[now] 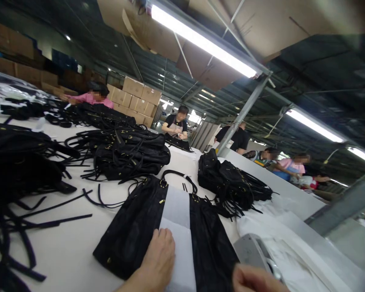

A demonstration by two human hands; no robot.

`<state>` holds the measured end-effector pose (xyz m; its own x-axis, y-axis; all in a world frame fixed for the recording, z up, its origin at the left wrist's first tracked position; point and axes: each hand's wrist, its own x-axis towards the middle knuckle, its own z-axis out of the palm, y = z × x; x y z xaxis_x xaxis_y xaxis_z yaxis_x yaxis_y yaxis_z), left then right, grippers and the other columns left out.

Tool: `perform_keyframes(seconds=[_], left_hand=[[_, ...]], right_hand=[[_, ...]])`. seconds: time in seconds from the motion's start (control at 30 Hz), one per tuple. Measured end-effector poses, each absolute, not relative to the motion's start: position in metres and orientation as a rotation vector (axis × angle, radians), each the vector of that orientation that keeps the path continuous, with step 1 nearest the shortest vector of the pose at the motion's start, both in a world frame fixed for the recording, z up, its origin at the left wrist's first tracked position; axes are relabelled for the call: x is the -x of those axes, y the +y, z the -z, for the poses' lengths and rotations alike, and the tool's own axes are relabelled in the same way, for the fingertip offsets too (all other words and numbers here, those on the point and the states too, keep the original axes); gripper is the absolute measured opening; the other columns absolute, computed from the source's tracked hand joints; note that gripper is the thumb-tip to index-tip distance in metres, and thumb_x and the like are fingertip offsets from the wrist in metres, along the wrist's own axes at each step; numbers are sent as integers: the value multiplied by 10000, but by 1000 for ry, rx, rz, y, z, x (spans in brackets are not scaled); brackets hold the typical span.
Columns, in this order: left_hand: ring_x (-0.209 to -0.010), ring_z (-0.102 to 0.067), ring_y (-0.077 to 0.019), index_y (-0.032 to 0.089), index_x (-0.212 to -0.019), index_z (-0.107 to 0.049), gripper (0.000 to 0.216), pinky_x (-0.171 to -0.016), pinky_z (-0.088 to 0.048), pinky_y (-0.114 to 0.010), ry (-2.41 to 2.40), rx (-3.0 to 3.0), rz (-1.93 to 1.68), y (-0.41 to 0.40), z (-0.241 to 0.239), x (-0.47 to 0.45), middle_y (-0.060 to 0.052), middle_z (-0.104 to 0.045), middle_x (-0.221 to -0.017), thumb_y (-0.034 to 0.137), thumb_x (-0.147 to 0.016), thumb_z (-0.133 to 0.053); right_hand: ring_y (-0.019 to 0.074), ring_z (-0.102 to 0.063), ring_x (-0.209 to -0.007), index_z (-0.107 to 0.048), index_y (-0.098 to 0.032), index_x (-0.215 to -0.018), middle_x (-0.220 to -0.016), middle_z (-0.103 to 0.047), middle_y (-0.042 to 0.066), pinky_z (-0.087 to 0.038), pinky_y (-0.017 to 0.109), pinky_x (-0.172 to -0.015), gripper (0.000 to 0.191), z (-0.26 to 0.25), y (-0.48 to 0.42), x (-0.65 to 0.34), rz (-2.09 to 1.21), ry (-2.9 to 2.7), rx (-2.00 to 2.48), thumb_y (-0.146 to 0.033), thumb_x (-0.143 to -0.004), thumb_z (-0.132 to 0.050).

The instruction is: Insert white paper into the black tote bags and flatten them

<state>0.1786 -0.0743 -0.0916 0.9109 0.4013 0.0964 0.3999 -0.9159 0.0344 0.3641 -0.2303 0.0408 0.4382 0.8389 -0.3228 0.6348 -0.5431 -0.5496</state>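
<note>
A black handbag point(134, 223) with gold-coloured fittings lies flat in front of me, its looped handle point(180, 173) pointing away. Down its middle runs a white paper strip point(176, 207). My left hand point(158, 255) presses on this strip, fingers bent and close together. At the bottom edge my right hand point(257, 280) is partly cut off; its fingers are curled, and whatever they hold is hidden. Just beyond it, right of the bag, sits a grey device point(251, 249) that resembles a tape dispenser.
Black bags with dangling straps are piled at left point(21, 162), centre-left point(130, 152) and right point(231, 182). White sheeting point(280, 235) covers the table's right side. A slanted metal post point(243, 113) rises beyond. Several people work farther off, near stacked cartons point(136, 97).
</note>
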Motion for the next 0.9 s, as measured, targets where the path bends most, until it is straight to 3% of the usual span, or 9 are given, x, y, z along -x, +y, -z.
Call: perform_keyframes(seconds=[0.07,0.13,0.23,0.53,0.73,0.77,0.9], left_hand=[[-1315,-422,-392,32,-1387,-490,484,-1082,-289,-558,657,-3107,-140,-76,93,-180,-253,-494,-1401,263,-964,-441],[-1295,-452,-390,38,-1356,-532,472,-1080,-290,-548,675,-3113,-181,-77,96,-183,-250,-537,-1361,279,-959,-452],[-1235,-522,-380,42,-1302,-592,427,-1043,-336,-531,729,-3050,-272,-75,104,-192,-258,-595,-1287,232,-956,-431],[-1163,-544,-367,44,-1253,-628,418,-835,-445,-443,812,-2837,-304,-67,101,-195,-289,-522,-1353,211,-948,-396],[-1177,-480,-407,45,-1285,-578,495,-860,-392,-493,767,-2786,-6,-63,61,-184,-302,-558,-1275,309,-877,-488],[-1174,-478,-410,37,-1293,-568,504,-872,-385,-504,766,-2774,20,-63,58,-183,-308,-557,-1268,300,-870,-494],[-1180,-468,-421,39,-1292,-566,515,-909,-366,-533,764,-2746,-27,-64,60,-184,-305,-557,-1264,283,-838,-539]], right_hand=[[170,-549,-688,-592,-250,-723,-707,-588,9,-437,273,-625,227,-50,-185,-338,-912,-1696,2119,-443,-833,-545],[128,-527,-671,-599,-217,-760,-699,-586,-20,-405,220,-612,136,-51,-130,-319,-838,-2118,2049,-271,-840,-504],[131,-582,-710,-658,-203,-778,-741,-655,-17,-398,209,-630,101,-31,-55,-310,-695,-2536,2113,-176,-792,-562],[306,-684,-892,-726,-181,-817,-908,-745,118,-471,336,-683,162,13,-9,-318,-369,-2797,2193,-172,-770,-570],[307,-690,-910,-692,-210,-799,-890,-731,94,-507,340,-712,53,8,-12,-312,-227,-2754,2273,-240,-784,-650],[307,-689,-917,-680,-209,-854,-922,-725,100,-513,342,-722,97,8,-11,-312,-189,-2723,2299,-265,-776,-685],[339,-680,-928,-553,-174,-1133,-1085,-659,166,-530,376,-743,623,11,4,-319,-52,-2601,2366,-325,-616,-866]])
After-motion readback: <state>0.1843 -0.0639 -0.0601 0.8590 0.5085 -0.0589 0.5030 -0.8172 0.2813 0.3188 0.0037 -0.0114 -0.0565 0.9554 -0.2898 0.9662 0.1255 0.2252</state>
